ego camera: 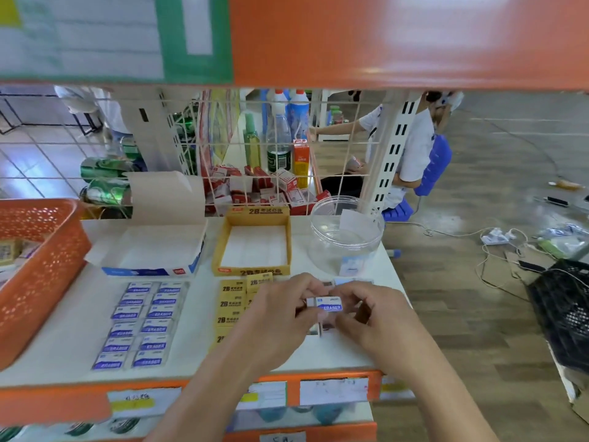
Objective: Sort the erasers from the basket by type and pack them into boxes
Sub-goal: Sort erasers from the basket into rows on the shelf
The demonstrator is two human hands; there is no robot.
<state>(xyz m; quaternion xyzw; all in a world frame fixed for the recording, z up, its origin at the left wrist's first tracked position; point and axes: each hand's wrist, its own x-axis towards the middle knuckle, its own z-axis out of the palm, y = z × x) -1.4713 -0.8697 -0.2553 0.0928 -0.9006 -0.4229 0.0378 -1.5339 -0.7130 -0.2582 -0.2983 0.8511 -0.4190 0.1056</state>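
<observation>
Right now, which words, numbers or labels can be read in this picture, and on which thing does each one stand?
"ERASER": on the held eraser, pinched by the left hand and the right hand.
"ERASER": on the blue-white erasers laid in rows.
"2B": on the yellow erasers.
"2B": on the yellow box, front wall and back flap.
Too blurred to read: the shelf labels, the print on the blue-white box, the characters beside each "2B".

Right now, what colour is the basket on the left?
The basket is orange, seen best in the head view.
</observation>
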